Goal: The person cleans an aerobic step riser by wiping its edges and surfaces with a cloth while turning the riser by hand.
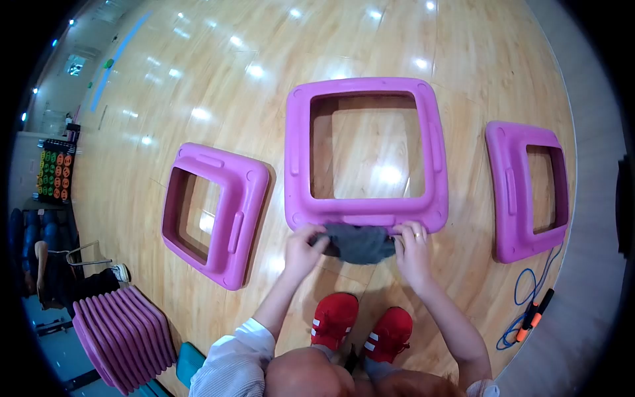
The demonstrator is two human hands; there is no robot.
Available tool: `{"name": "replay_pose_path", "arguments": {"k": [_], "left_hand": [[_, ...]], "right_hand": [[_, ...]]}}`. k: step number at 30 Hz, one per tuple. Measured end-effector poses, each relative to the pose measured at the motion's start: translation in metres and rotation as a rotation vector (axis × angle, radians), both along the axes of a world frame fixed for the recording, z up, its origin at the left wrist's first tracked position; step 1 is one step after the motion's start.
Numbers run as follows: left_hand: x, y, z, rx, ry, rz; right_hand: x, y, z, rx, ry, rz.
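A dark grey cloth is stretched between my two hands, just in front of my red shoes. My left hand pinches its left end, and my right hand, with a ring on one finger, pinches the right end. Both hands are at the near edge of a purple square plastic frame that lies on the wooden floor. The cloth overlaps the frame's near rim in view; whether it touches the rim, I cannot tell.
Purple frames lie at the left and right. A stack of purple frames stands at lower left, near a seated person. A blue jump rope with orange-black handles lies by the right wall. A rack holds colored weights.
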State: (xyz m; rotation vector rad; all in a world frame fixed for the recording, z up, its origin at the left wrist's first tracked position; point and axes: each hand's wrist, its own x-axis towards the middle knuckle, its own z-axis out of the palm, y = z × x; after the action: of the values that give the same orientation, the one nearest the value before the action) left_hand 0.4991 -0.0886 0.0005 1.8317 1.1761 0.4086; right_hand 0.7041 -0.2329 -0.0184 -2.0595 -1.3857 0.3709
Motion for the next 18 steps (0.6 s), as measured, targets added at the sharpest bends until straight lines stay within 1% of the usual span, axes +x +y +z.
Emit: {"name": "replay_pose_path", "arguments": {"k": [1,3,4,5,7,8,9,10,11,12,13,14,15,17,18], "left_hand": [[-0.003,0.008,-0.002,0.02,0.006,0.042],[0.003,0.017,-0.003,-0.1,-0.146,0.183],[0.012,0.015,0.002,-0.159,-0.21,0.196],[0.021,0.009,0.006,-0.163,-0.222,0.201],[0.037,-0.005,0.011,-0.409,-0.082,-0.015],[0.037,-0.017,-0.002,-0.391,-0.071,-0.139],[0.04,-0.024,0.004,-0.395,-0.088,-0.271],[0.04,-0.028,0.01,-0.387,-0.035,-0.318],[0.04,-0.03,0.012,-0.376,0.017,-0.367],[0.037,-0.031,0.01,-0.383,0.026,-0.376],[0.034,-0.03,0.008,-0.474,-0.054,-0.299],[0.032,-0.03,0.006,-0.561,-0.136,-0.219],[0.033,-0.029,0.009,-0.565,-0.132,-0.231],[0.038,-0.028,0.016,-0.646,-0.127,-0.21],[0.039,-0.03,0.015,-0.689,-0.137,-0.144]], "right_hand": [[-0.001,0.003,0.006,-0.015,-0.002,-0.003],[-0.006,0.016,0.018,-0.037,-0.048,-0.076],[-0.014,0.018,0.012,-0.111,-0.098,-0.072],[-0.021,0.019,0.011,-0.114,-0.111,-0.067],[-0.031,0.019,0.009,-0.437,-0.083,0.126],[-0.034,0.012,-0.007,-0.438,-0.088,0.126],[-0.04,0.002,-0.03,-0.321,-0.001,0.156],[-0.047,-0.004,-0.036,-0.206,0.093,0.18],[-0.049,-0.009,-0.041,-0.212,0.103,0.174],[-0.05,-0.01,-0.035,-0.184,0.406,0.13],[-0.05,-0.011,-0.028,-0.148,0.706,0.079],[-0.052,-0.01,-0.019,-0.087,0.706,0.059],[-0.054,-0.009,-0.017,-0.085,0.708,0.046],[-0.052,-0.007,-0.015,-0.034,0.856,-0.037],[-0.048,-0.006,-0.02,-0.029,0.855,-0.05]]}}
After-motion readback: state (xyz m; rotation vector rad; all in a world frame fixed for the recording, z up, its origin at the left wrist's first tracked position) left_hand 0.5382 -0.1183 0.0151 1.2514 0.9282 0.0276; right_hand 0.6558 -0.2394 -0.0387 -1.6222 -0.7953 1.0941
